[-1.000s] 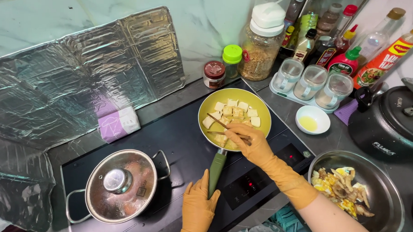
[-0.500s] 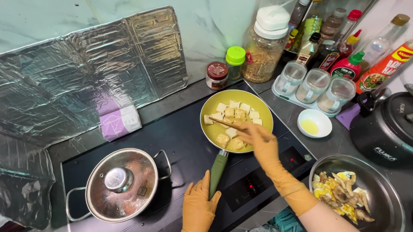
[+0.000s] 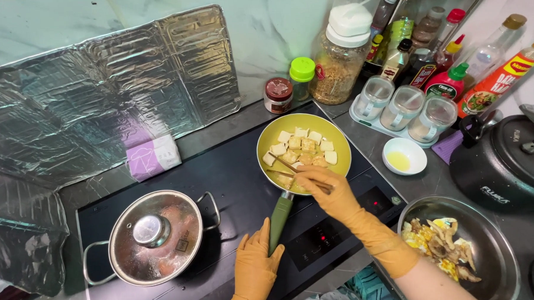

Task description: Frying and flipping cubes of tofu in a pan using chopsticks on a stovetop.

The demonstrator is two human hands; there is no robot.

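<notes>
Left hand (image 3: 256, 268): orange glove, fingers wrapped round the lower end of the green pan handle (image 3: 279, 217).
Right hand (image 3: 326, 189): orange glove, fingers pinched on a pair of chopsticks (image 3: 291, 168), tips among the food.
Frying pan (image 3: 303, 151): yellow inside, on the black cooktop (image 3: 233, 186), right burner.
Tofu cubes (image 3: 302, 147): pale to browned, spread over the pan floor.
Lidded pot (image 3: 153, 237): steel, glass lid, on the left burner, well apart from the pan.
Small white bowl (image 3: 404, 156): yellow liquid, on the tabletop just right of the pan.
Steel bowl (image 3: 460, 250): cooked scraps inside, near the right forearm.
Foil sheet (image 3: 99, 96): lines the wall behind.
</notes>
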